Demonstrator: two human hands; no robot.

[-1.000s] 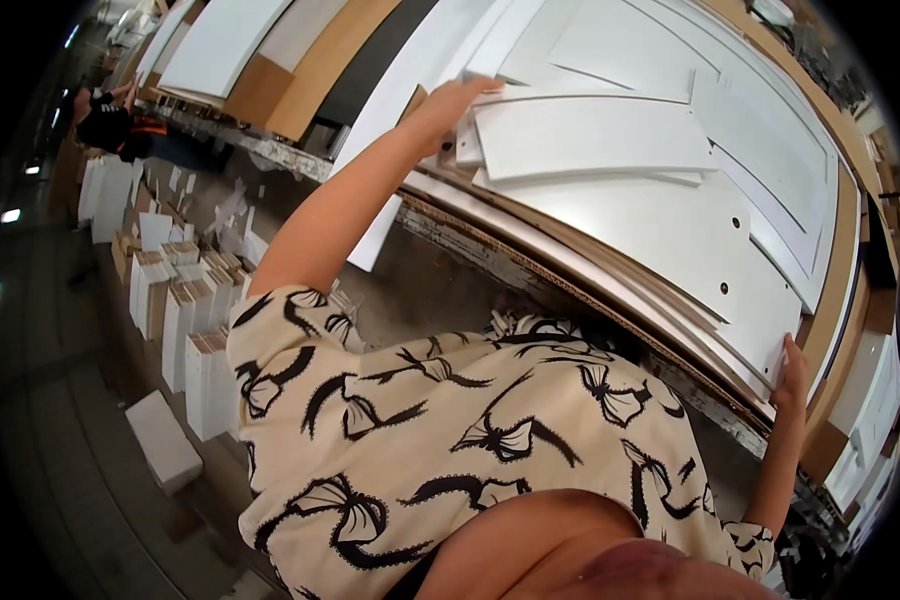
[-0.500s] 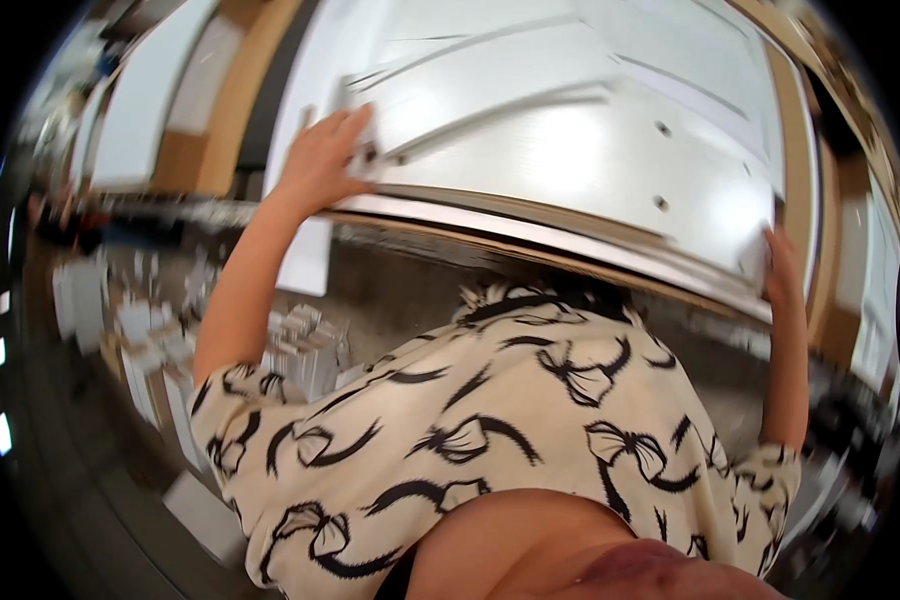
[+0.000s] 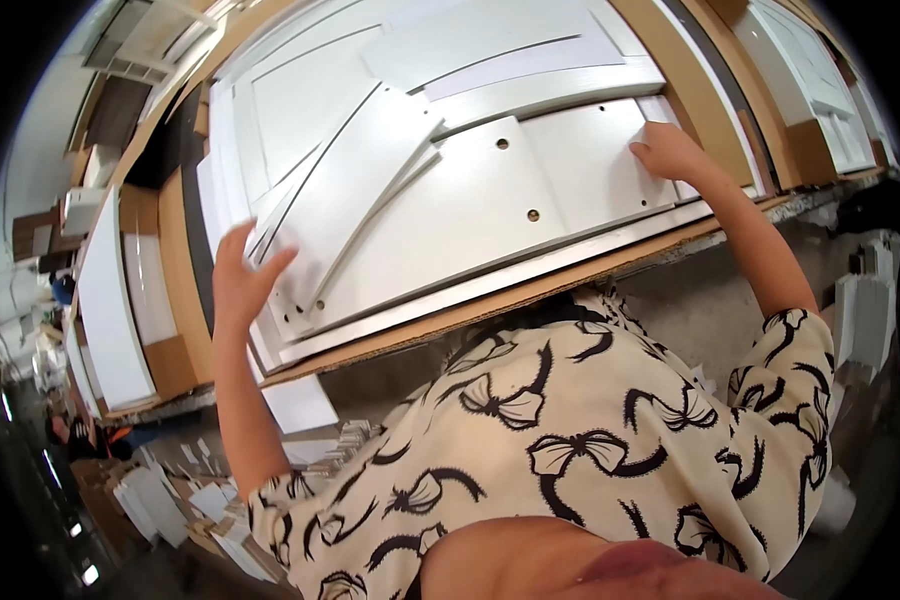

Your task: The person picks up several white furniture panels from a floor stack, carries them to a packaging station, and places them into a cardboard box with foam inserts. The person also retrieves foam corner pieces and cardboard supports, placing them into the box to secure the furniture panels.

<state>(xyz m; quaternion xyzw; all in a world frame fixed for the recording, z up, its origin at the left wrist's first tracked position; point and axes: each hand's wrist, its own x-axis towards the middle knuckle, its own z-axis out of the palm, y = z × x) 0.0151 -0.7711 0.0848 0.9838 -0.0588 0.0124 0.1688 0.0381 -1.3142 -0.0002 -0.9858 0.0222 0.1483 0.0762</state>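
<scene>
Workshop bench (image 3: 530, 292) piled with white door panels. Left hand (image 3: 238, 282) open, fingers spread on white panel (image 3: 440, 215) at left edge. Right hand (image 3: 667, 150) flat on its right end.

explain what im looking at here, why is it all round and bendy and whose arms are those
This is one picture from a wide fisheye camera worn on a person's head, looking down, so straight edges bend toward the rim. The patterned cream top at the bottom is the wearer's own, and both bare arms are theirs. On the cardboard-covered table lies a stack of flat white panels, some with small drilled holes. The left hand rests open on the stack's left end; the right hand presses on its right end. Neither hand lifts anything. More white panels and small pieces sit around on the floor.
</scene>
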